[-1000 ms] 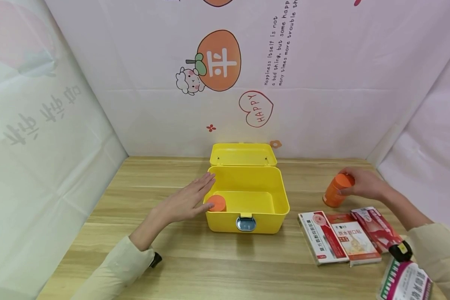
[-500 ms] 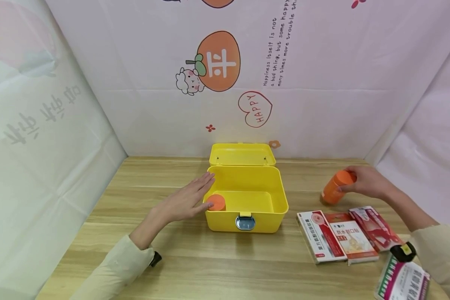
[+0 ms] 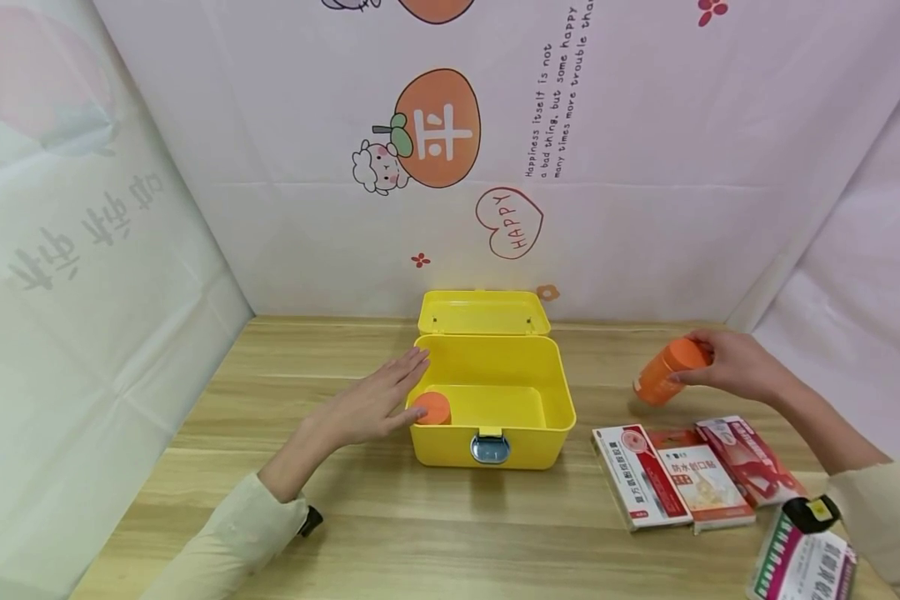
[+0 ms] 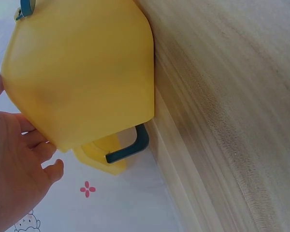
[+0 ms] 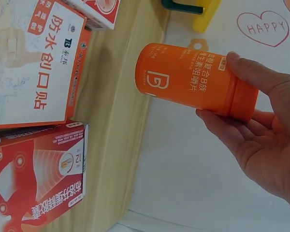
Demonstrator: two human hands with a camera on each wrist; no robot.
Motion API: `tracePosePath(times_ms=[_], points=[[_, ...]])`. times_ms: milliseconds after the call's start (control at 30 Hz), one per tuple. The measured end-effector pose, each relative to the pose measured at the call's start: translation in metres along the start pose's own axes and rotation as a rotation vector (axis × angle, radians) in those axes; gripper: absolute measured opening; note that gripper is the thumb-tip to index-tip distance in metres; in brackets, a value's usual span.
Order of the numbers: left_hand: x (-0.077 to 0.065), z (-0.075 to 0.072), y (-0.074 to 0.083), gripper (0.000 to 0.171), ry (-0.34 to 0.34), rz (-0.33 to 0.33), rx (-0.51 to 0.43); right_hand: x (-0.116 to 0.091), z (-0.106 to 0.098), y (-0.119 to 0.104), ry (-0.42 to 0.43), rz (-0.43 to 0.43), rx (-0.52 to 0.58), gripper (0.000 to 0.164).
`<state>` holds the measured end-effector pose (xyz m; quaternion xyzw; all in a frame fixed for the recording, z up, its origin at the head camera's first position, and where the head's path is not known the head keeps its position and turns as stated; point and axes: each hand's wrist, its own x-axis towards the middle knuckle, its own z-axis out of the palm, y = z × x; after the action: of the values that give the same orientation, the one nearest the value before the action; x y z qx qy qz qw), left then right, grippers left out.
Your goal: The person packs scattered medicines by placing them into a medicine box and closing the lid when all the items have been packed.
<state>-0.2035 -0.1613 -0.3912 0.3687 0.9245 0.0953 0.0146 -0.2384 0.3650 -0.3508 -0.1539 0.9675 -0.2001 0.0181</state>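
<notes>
My right hand (image 3: 738,364) grips an orange vitamin bottle (image 3: 666,374) around its capped end, fingers on one side and thumb on the other. The bottle is tilted and off the table; in the right wrist view its printed label (image 5: 183,79) shows. My left hand (image 3: 371,402) rests at the left rim of a yellow box (image 3: 491,446), its fingers fairly straight. The box's lid (image 3: 483,313) stands open at the back. Inside, at the left end, sits an orange round-capped container (image 3: 434,408), partly hidden by the front wall and near my left thumb.
Right of the box lie a red and white medicine box (image 3: 641,477), a bandage box (image 3: 705,485) and a red box (image 3: 748,460). A green and purple package (image 3: 806,560) lies nearer, partly under the right sleeve. A printed cloth backdrop (image 3: 630,250) rises behind the table.
My right hand has lifted the vitamin bottle from the table, tilting it more, with its base swinging toward the left. My left hand stays at the yellow box's rim.
</notes>
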Motion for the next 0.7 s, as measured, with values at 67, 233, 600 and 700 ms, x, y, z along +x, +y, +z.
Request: tracePosePath(times_ms=[67,233,600,700], points=[[0.0,0.0,0.0,0.078,-0.003,-0.003,0.001,-0.001,-0.001,-0.003,0.007,-0.006,0.001,0.055],[0.0,0.0,0.0,0.079,-0.013,-0.009,-0.003,-0.003,-0.002,-0.011,0.025,-0.03,-0.003,0.053],[-0.001,0.0,-0.001,0.08,-0.015,-0.017,-0.003,-0.005,-0.005,-0.029,0.035,-0.055,0.004,0.056],[-0.001,0.0,-0.001,0.08,-0.018,-0.017,0.0,-0.006,-0.006,-0.034,0.037,-0.061,0.012,0.056]])
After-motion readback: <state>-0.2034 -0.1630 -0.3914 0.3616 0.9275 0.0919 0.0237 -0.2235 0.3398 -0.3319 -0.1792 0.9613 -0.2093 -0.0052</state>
